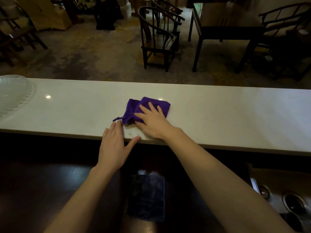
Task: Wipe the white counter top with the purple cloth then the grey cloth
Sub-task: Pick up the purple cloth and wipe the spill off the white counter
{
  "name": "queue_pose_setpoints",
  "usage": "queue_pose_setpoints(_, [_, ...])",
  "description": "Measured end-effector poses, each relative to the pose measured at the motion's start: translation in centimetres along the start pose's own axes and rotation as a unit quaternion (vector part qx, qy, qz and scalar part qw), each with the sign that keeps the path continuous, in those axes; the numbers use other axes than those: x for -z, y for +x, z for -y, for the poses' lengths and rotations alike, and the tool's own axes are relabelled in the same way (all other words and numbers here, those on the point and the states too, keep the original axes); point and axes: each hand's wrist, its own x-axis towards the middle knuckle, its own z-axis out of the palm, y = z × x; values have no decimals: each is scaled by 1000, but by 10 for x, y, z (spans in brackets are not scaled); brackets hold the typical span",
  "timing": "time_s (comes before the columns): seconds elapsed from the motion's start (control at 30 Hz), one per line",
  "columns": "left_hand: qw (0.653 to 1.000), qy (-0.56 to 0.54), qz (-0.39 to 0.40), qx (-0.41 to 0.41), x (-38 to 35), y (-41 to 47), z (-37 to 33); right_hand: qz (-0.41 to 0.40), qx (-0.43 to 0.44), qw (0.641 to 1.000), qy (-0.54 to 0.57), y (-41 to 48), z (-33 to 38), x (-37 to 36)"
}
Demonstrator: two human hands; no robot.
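Observation:
A folded purple cloth (134,106) lies near the middle of the long white counter top (218,115). My right hand (151,120) presses flat on the cloth with fingers spread. My left hand (114,145) rests open on the counter's near edge, fingertips just short of the cloth's small loop. A dark grey cloth (146,197) lies folded on the dark lower surface between my forearms.
A clear glass plate (13,95) sits at the counter's far left end. A sink with metal drains (292,204) is at the lower right. Beyond the counter stand dark wooden chairs (158,41) and a table (223,29).

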Motion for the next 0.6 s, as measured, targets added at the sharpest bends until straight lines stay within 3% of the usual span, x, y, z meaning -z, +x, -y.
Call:
queue_pose_setpoints(0.27, [999,35,19,-26,-5,1,6,-34,52,998,-20,-69,-16,-10])
queue_pose_setpoints(0.6, [1000,10,-14,-20,-8,-1,7,-66,19,996,-53,-129,-60,3])
